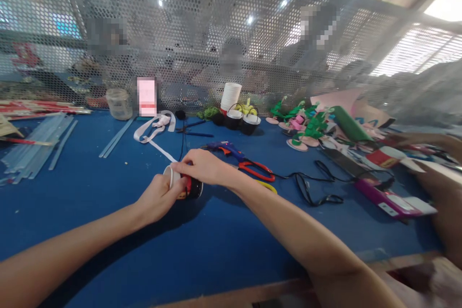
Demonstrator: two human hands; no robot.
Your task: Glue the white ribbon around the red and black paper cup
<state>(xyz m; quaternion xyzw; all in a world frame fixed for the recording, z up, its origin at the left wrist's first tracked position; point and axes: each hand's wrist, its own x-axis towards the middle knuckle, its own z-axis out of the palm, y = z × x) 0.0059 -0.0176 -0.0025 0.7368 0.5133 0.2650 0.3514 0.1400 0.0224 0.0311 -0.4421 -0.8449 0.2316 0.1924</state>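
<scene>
A paper cup [196, 189], black and red on the outside with a white rim, lies tilted on its side between my hands, just above the blue table. My left hand [156, 198] is closed around the rim end. From above, my right hand [200, 167] presses on the cup's side, its thumb and fingers pinching at a white ribbon [163, 150]. That ribbon runs back to a loose coil on the table. My fingers hide part of the cup and the ribbon's end.
Beyond my right hand lie a blue glue gun [225, 148] and red-handled scissors [257, 170]. Glue sticks [39, 147] are at left. Small black buckets [250, 125], stacked cups [230, 96] and green paper plants [314, 125] stand behind. A co-worker's arm [445, 202] reaches in beside a purple power strip [384, 198].
</scene>
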